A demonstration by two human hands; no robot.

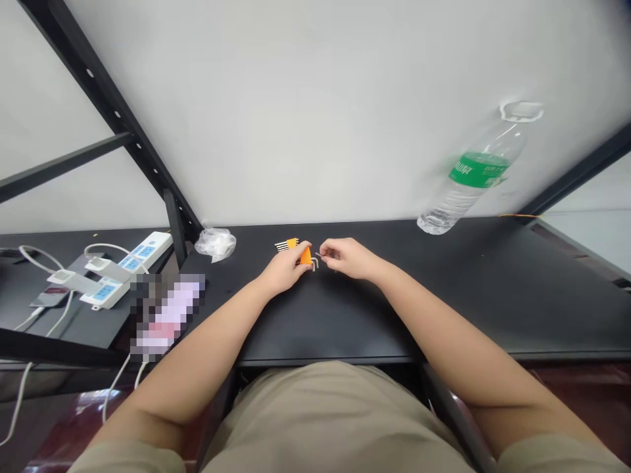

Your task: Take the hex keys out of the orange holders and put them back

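Left hand [286,268]: grip closed on an orange holder [305,255], thumb on the near side, fingers over the far side. Holder is at the middle of the black tabletop [325,328], toward the wall [296,118]. A row of straight metal rods [282,247] sticks out of it on the left; bent metal ends [315,263] show on the right, facing the other hand. Exact rod count: too small to tell. Right hand [348,257]: grip narrow, thumb and fingertips pinching a thin metal piece [319,255], just beside the bent ends. Can't tell if piece and holder touch. Both forearms come in from the near edge, hands close together but apart. Crumpled clear plastic [215,244] sits left of the left hand, near the wall and the black metal frame [116,112]. Clear bottle [468,174], green label, white carry ring at the neck, is at the back right, near the wall, well apart from the hands. Far left, beyond the frame: white power strip [152,248] with plugs and white cables, dark phone [52,295] beside it. Pixelated device [170,315] at the tabletop's left side, details blurred out.
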